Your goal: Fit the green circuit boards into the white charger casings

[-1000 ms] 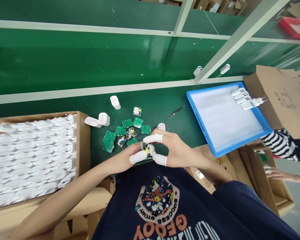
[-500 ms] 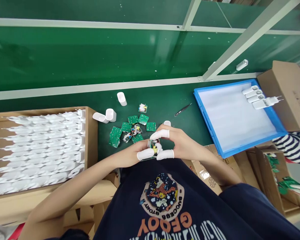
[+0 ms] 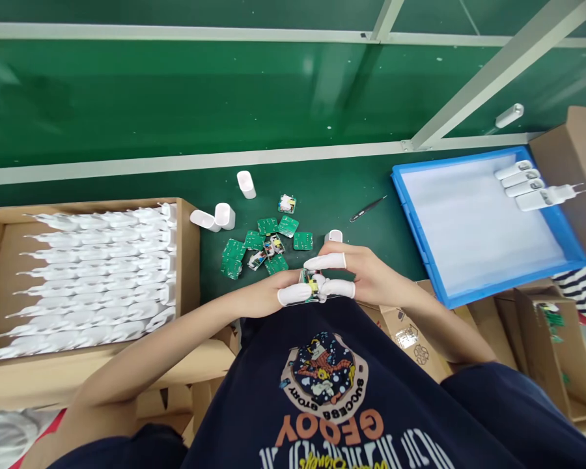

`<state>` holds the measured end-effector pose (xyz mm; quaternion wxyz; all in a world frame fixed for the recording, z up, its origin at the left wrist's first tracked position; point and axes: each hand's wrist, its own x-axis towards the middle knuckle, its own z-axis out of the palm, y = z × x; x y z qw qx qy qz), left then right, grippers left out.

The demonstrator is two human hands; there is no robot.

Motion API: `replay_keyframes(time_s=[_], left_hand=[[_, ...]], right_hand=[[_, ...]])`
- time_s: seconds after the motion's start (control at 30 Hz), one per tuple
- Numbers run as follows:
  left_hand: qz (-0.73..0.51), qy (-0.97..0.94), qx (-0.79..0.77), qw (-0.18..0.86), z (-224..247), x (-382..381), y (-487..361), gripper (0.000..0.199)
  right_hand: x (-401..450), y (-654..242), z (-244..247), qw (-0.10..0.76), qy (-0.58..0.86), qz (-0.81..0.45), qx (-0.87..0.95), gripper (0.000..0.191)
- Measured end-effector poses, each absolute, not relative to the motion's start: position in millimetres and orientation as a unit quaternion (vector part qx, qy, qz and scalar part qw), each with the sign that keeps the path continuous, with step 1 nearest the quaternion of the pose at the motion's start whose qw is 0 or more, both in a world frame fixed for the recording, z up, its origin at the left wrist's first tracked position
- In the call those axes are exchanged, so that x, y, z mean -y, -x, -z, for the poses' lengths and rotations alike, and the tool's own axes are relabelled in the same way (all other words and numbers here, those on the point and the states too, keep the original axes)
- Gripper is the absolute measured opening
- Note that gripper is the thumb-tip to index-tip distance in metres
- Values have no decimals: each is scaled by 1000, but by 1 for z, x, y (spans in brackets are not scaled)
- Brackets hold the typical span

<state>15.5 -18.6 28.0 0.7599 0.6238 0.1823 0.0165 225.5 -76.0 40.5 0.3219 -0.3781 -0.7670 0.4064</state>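
Note:
Between my two hands, close to my shirt, is a small circuit board (image 3: 313, 285) with a yellow part and white parts on it. My left hand (image 3: 278, 293) grips its left side, the thumb in a white finger cover. My right hand (image 3: 356, 273) pinches it from the right with two white-covered fingers. Beyond them lies a group of green circuit boards (image 3: 267, 226), some with their components facing up. A white housing (image 3: 334, 236) stands just behind my right hand. Three more housings, one of them this upright one (image 3: 246, 184), are farther left.
A cardboard box (image 3: 188, 260) at the left holds rows of white plug housings. Black tweezers (image 3: 368, 208) lie right of the boards. At the right, a blue tray (image 3: 434, 267) holds several white units. Cardboard boxes (image 3: 579, 163) flank it.
The whole view has shifted, so most things appear farther right. Both hands still hold the board, my right fingers now closer against it. The hand with green boards at the lower right edge is gone.

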Motion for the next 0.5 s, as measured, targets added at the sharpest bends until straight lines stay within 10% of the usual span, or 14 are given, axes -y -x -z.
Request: replay_keyframes(time_s=[0.17, 0.5], left_hand=[[-27, -610, -144, 779, -28, 17, -11, 55], [-6, -618, -100, 780, -28, 14, -6, 53]], right_hand=[[75, -225, -40, 332, 383, -440, 741, 48], [68, -214, -34, 374, 339, -642, 577, 31]])
